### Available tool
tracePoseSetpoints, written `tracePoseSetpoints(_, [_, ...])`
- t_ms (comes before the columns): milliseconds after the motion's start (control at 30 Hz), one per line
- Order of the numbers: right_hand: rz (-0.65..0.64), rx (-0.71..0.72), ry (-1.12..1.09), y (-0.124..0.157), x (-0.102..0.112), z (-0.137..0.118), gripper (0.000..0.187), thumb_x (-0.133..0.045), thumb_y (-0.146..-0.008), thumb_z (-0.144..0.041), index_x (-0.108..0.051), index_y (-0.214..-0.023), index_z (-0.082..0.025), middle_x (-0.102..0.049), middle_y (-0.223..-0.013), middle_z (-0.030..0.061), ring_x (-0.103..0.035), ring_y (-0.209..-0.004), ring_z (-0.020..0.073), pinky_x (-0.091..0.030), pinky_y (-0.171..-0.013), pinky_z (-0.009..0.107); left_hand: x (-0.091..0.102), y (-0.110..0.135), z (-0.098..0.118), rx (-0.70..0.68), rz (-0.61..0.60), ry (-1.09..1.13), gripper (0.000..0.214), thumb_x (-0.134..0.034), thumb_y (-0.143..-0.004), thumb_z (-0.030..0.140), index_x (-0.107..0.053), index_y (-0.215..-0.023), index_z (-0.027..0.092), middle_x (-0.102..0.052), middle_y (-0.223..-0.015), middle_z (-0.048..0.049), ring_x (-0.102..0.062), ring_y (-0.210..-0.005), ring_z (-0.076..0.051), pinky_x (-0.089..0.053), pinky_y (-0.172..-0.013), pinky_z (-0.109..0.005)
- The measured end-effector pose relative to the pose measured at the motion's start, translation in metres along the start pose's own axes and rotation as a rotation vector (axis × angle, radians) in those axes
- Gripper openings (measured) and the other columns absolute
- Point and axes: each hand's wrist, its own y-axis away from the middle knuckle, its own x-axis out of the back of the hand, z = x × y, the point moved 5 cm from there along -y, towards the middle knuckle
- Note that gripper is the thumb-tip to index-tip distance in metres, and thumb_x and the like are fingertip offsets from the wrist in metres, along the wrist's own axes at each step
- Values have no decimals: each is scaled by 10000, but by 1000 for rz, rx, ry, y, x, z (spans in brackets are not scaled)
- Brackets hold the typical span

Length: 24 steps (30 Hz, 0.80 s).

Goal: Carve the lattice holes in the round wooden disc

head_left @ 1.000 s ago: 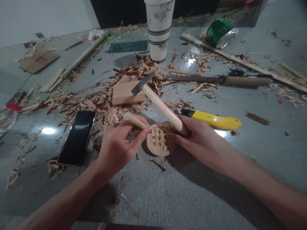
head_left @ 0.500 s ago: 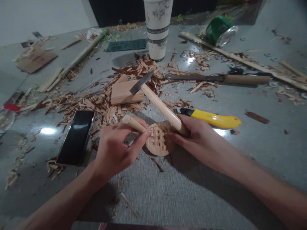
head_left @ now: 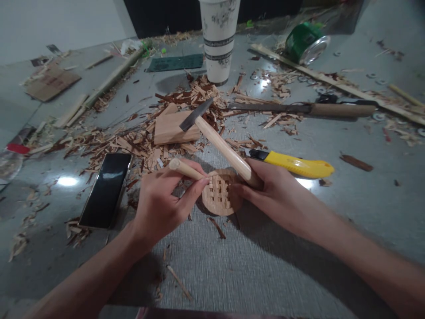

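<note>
1. Counted: one hammer (head_left: 223, 148), one wooden-handled tool (head_left: 185, 169), one wooden disc (head_left: 219, 206) with rows of small square holes, one wood block (head_left: 174, 128), one yellow utility knife (head_left: 295, 164), one phone (head_left: 105, 192), one paper cup (head_left: 219, 42), one green can (head_left: 303, 43) on its side. Washers (head_left: 378, 117): several, too small to count.
2. Left hand (head_left: 166, 201): gripping the wooden-handled tool between fingers and thumb; can't make out the tip.
3. Right hand (head_left: 270, 188): fingers closed around the hammer handle; head overlapping the wood block in view, can't tell if touching.
4. Disc: on the table between both hands, edges partly masked by fingertips.
5. Around: phone left, knife just beyond right hand, cup upright at back, wood chips (head_left: 128, 146) heaped around block.
6. Surface: grey, textured table (head_left: 212, 270), littered with scraps. Behind: dark panel (head_left: 162, 17), pale wall (head_left: 66, 26) at left.
</note>
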Motion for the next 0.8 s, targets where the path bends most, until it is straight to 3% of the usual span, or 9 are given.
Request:
tracePoseSetpoints(167, [-9, -10, -1, 0, 0, 0, 102, -631, -958, -264, -554, -893, -249, -577, -759, -38, -495, -691, 172, -351, -587, 350, -1, 1, -1, 4, -1, 9, 59, -733, -961, 146, -735, -930, 195, -812, -962, -11, -786, -865, -158, -633, -776, -286])
tracePoseSetpoints(500, [11, 0, 38, 1, 0, 0, 235, -646, -949, -243, -468, -795, -250, -491, -700, -54, -432, -645, 152, -329, -563, 344, -1, 1, -1, 3, 3, 3, 64, -728, -962, 140, -722, -932, 197, -808, -964, 3, -782, -861, -140, -629, -775, -271])
tracePoseSetpoints(800, [-11, -16, 26, 1, 1, -1, 220, -647, -966, -301, -488, -822, -250, -529, -728, -36, -461, -668, 166, -336, -580, 348, -2, 0, -2, 23, -30, -13, 58, -716, -976, 170, -723, -948, 220, -812, -978, -6, -789, -864, -171, -643, -760, -311])
